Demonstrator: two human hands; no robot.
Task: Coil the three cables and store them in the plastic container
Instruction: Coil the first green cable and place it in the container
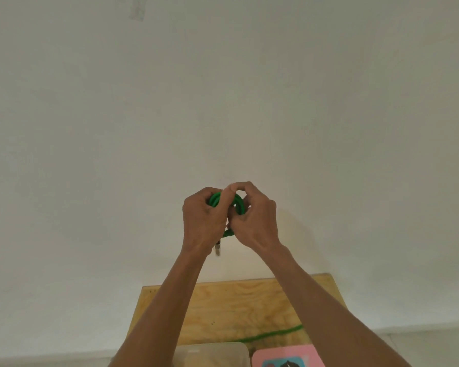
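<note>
Both my hands are raised in front of a white wall, well above the table. My left hand [203, 221] grips a small coil of green cable [237, 203], with loops showing above my fingers. My right hand [255, 221] pinches the same coil from the right side. A metal plug end [217, 248] of the cable hangs below my left hand. Another stretch of green cable [273, 333] lies across the wooden table. The clear plastic container [215, 352] sits at the table's near edge, between my forearms; its inside is hard to see.
The wooden table [236, 305] stands against the white wall. A pink lid or card [286, 354] with a blue picture lies right of the container. The floor shows on both sides of the table.
</note>
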